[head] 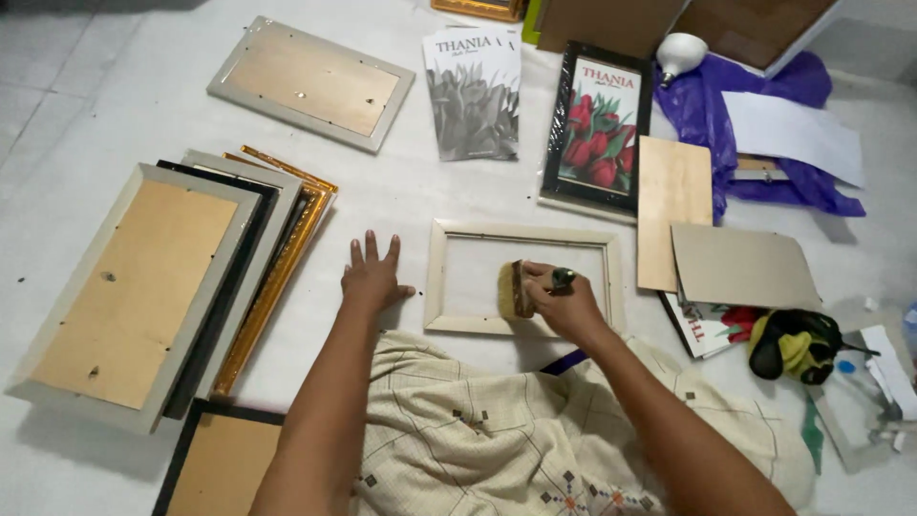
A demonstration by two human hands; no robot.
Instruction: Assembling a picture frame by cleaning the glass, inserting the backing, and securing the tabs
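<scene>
The white floor [401, 205] carries a stack of frames [162, 287] (face down), an empty frame [444, 277], prints [475, 91] and boards [673, 210].

Pale cream rectangular wooden frame [523, 278]; tan-bristled brush [512, 290]; beige garment with dark checked lines and small embroidered motifs [497, 440]; black-framed print of red tulips with green leaves [599, 126]; grey monochrome tulip print [474, 94]; crumpled purple plastic sheet [716, 115]; gold ornate frame [277, 272].

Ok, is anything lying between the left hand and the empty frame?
Nothing visible. The left hand lies flat on the white floor just left of the frame, with only bare floor between them. The right hand holds a brush inside the frame.
</scene>
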